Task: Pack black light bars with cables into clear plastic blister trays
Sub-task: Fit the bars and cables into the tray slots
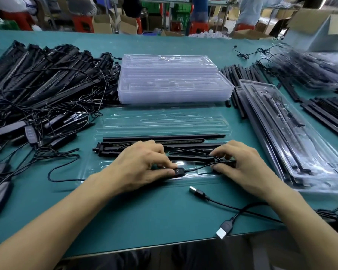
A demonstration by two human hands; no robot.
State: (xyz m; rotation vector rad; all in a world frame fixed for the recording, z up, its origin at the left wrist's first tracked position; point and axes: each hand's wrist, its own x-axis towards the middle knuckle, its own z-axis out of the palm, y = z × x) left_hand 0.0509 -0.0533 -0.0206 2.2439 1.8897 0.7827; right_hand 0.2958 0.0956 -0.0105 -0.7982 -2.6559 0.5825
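Crosswise, light bars [183, 141] lie left-to-right in tray [101, 162]; left hand [141, 166] fingers pinch controller [179, 171], right hand [244, 164] pinches cable [198, 168].

One left hand [139, 166], one right hand [242, 166], one open tray [164, 121], two USB plugs [197, 190], perhaps six stacked trays [172, 88].

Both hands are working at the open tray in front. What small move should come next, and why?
Probably press the inline controller down into the near pocket of the blister tray: the left hand pinches it right over that pocket, the right hand holds its cable alongside, and the light bars already lie in the tray.
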